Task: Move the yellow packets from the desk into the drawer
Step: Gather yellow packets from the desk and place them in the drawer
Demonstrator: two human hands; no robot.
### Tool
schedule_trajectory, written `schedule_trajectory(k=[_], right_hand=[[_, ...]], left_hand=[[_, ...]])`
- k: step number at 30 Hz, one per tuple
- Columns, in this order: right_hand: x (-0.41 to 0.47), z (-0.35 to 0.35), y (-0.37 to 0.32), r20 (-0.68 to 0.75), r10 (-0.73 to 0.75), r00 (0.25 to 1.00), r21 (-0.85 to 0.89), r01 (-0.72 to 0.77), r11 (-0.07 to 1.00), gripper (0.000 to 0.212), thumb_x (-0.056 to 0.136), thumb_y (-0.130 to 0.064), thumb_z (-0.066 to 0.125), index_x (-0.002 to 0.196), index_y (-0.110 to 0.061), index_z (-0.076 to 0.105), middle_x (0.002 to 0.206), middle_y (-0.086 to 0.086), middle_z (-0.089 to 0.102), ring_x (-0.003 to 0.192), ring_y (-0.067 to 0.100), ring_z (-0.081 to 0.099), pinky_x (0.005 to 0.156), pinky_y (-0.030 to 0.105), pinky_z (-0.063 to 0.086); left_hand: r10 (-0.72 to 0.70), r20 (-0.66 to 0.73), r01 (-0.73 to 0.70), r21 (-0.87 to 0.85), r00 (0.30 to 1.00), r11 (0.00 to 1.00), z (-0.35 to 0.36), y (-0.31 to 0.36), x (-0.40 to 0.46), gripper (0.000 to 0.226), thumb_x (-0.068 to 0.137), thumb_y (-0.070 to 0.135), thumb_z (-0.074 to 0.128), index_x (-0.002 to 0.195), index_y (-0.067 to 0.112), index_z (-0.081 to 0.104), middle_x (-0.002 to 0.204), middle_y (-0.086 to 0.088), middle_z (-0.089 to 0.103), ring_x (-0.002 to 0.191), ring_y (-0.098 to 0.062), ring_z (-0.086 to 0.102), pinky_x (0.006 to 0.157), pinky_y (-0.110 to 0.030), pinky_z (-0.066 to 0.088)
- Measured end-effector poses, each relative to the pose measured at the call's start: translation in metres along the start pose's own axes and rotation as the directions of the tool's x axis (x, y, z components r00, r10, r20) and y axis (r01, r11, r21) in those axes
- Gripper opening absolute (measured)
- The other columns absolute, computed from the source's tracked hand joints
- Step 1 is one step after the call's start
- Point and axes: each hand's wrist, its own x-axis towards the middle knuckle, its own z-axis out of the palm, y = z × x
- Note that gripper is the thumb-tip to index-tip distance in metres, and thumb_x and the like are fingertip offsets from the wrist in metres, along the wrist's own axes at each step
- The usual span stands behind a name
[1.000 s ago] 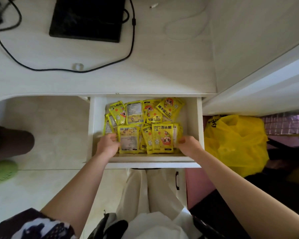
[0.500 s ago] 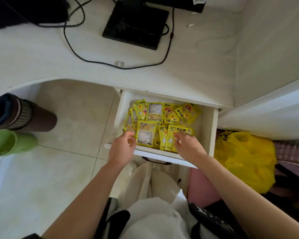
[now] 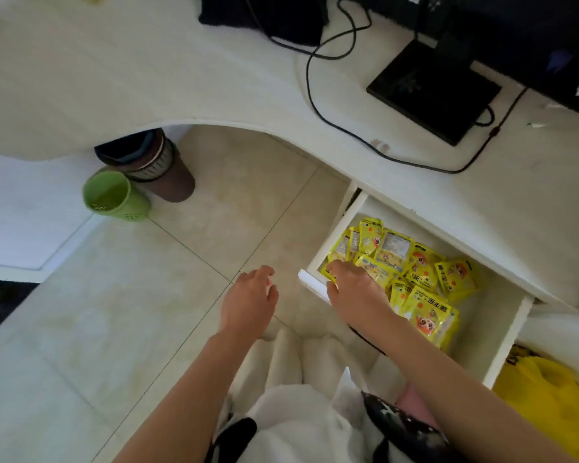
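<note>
Head view: yellow packets (image 3: pixel 415 279) piled in open drawer (image 3: pixel 502 332), none seen on desk (image 3: pixel 147 78) except a yellow scrap at top edge, unclear. Right hand (image 3: pixel 355 289) rests on pile, fingers approx. straight; left hand (image 3: pixel 248 302) relaxed, empty, over floor. Transfer looks nearly done.
</note>
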Motion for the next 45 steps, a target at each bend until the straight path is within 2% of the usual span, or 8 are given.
schedule_trajectory(k=[6, 12, 21, 30, 36, 45], right_hand=[[0.029, 0.018, -0.089, 0.058, -0.077, 0.995, -0.037, 0.079, 0.996, 0.029, 0.096, -0.023, 0.039, 0.122, -0.013, 0.048, 0.122, 0.007, 0.056, 0.112, 0.028, 0.051, 0.086, 0.038, 0.048], [0.062, 0.037, -0.177, 0.106, -0.136, 0.985, -0.093, 0.146, 0.985, 0.028, 0.097, -0.023, 0.036, 0.122, -0.014, 0.047, 0.122, 0.006, 0.056, 0.11, 0.025, 0.052, 0.09, 0.038, 0.047], [0.129, 0.019, -0.27, 0.032, -0.219, 0.975, -0.07, 0.221, 0.973, 0.034, 0.097, -0.022, 0.037, 0.129, -0.015, 0.047, 0.128, 0.003, 0.055, 0.115, 0.024, 0.05, 0.093, 0.038, 0.045], [0.233, -0.034, -0.329, -0.001, -0.296, 0.955, -0.107, 0.294, 0.95, 0.036, 0.097, -0.023, 0.038, 0.131, -0.014, 0.049, 0.13, 0.005, 0.057, 0.112, 0.025, 0.055, 0.087, 0.034, 0.046], [0.312, -0.069, -0.362, 0.033, -0.368, 0.929, -0.189, 0.368, 0.91, 0.032, 0.097, -0.023, 0.039, 0.126, -0.014, 0.048, 0.121, 0.006, 0.058, 0.107, 0.025, 0.054, 0.085, 0.04, 0.049], [0.421, -0.126, -0.407, 0.054, -0.432, 0.9, -0.193, 0.434, 0.88, 0.036, 0.099, -0.027, 0.039, 0.133, -0.018, 0.044, 0.129, 0.001, 0.055, 0.113, 0.021, 0.052, 0.086, 0.037, 0.049]], left_hand=[[-0.073, -0.061, 0.073, 0.001, 0.995, 0.997, -0.049, -0.081, 0.007, 0.029, 0.096, 0.026, 0.048, 0.125, 0.023, 0.055, 0.111, 0.007, 0.065, 0.105, -0.012, 0.057, 0.077, -0.026, 0.048], [-0.123, -0.104, 0.119, -0.047, 0.987, 0.992, -0.105, -0.151, 0.039, 0.026, 0.095, 0.028, 0.051, 0.12, 0.023, 0.057, 0.11, 0.006, 0.066, 0.107, -0.015, 0.056, 0.079, -0.031, 0.049], [-0.111, -0.183, 0.11, -0.016, 0.977, 0.994, -0.177, -0.217, 0.1, 0.027, 0.094, 0.026, 0.052, 0.121, 0.022, 0.058, 0.121, 0.004, 0.061, 0.115, -0.017, 0.052, 0.085, -0.035, 0.051], [-0.13, -0.269, 0.134, -0.004, 0.954, 0.991, -0.244, -0.237, 0.192, 0.03, 0.095, 0.025, 0.051, 0.123, 0.02, 0.057, 0.12, 0.004, 0.062, 0.113, -0.017, 0.054, 0.083, -0.032, 0.047], [-0.186, -0.291, 0.181, -0.044, 0.938, 0.983, -0.28, -0.239, 0.264, 0.031, 0.095, 0.024, 0.051, 0.125, 0.019, 0.056, 0.119, 0.003, 0.063, 0.117, -0.017, 0.049, 0.082, -0.036, 0.05], [-0.181, -0.344, 0.188, -0.012, 0.922, 0.982, -0.327, -0.252, 0.368, 0.029, 0.095, 0.024, 0.051, 0.122, 0.019, 0.058, 0.112, 0.007, 0.067, 0.115, -0.015, 0.052, 0.078, -0.032, 0.049]])
